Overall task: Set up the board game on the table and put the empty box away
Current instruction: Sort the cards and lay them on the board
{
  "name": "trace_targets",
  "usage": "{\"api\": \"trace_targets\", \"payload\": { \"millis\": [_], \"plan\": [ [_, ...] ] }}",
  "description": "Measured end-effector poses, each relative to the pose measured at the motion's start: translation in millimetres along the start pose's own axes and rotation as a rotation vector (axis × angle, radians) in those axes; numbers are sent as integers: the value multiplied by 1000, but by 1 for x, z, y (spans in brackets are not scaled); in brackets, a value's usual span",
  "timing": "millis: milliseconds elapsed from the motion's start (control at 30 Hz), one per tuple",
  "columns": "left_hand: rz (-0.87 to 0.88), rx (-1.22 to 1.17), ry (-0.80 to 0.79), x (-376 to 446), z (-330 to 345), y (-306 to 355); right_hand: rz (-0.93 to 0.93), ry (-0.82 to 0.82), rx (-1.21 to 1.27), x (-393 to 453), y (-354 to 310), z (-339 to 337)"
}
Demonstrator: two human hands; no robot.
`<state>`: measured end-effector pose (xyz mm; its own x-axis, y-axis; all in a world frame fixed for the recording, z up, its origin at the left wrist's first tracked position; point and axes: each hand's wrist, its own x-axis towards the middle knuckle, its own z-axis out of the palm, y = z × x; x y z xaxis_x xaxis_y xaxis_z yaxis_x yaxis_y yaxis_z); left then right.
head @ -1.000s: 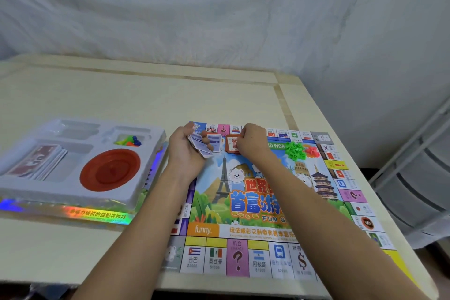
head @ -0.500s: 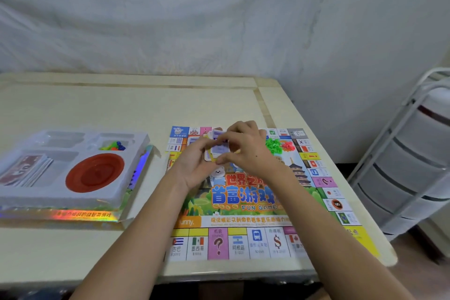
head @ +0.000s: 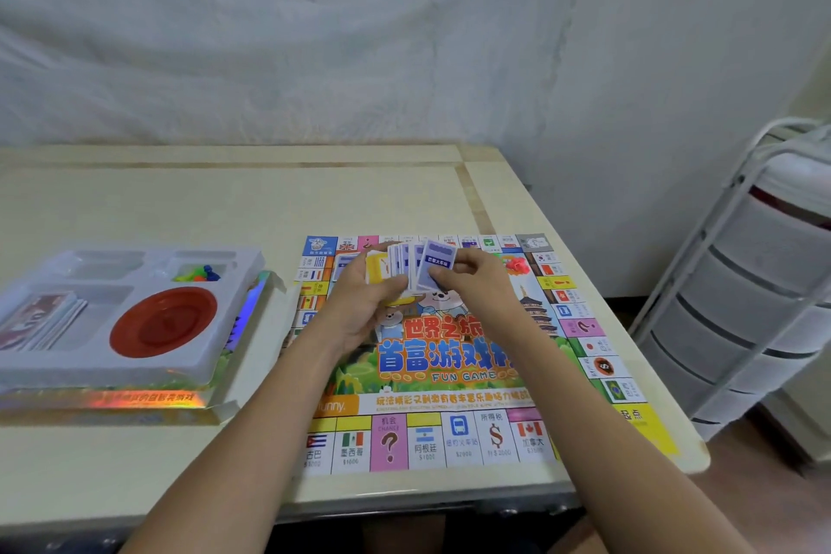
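Cards (head: 416, 268) are fanning out between both hands above the upper middle of the game board (head: 449, 355), where half a second ago they were bunched tight behind the knuckles and a second ago the right hand was reaching down to the board's upper edge. The left hand (head: 359, 306) is cupping the fan from below, its grip curling round the bottom of the cards, while the right hand (head: 476, 283) is pinching the frontmost blue card (head: 434, 268) between thumb and fingertips, as though sorting or peeling it off. This is suggesting that the property cards are being sorted by colour before going down on the board, so the setup step is still under way. The board is lying flat on the tabletop (head: 225, 211) at centre right, with a small heap of red pieces (head: 516, 265) showing just right of the hands. At left of the frame the white plastic tray (head: 234, 279) is sitting in the open game box (head: 148, 400), still holding a red dish (head: 164, 322), a stack of paper money (head: 40, 319) and some coloured pawns (head: 202, 272). With that much left inside, the box is not yet empty and putting it away is looking some way off. A white drawer trolley (head: 742, 306) is standing at right of the frame.
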<state>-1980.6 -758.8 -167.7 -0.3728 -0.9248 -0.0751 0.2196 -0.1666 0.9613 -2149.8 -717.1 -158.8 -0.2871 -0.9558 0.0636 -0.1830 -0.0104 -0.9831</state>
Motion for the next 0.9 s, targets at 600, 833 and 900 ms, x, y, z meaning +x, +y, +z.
{"api": "trace_targets", "payload": {
  "millis": [600,833,900],
  "plan": [
    [57,244,-39,-1,-4,-9,-23,30,77,-3,10,11],
    [177,148,168,12,-7,-7,-132,72,-2,-5,16,11],
    [197,180,171,12,-3,-9,-168,69,-141,-7,20,16]
  ]
}}
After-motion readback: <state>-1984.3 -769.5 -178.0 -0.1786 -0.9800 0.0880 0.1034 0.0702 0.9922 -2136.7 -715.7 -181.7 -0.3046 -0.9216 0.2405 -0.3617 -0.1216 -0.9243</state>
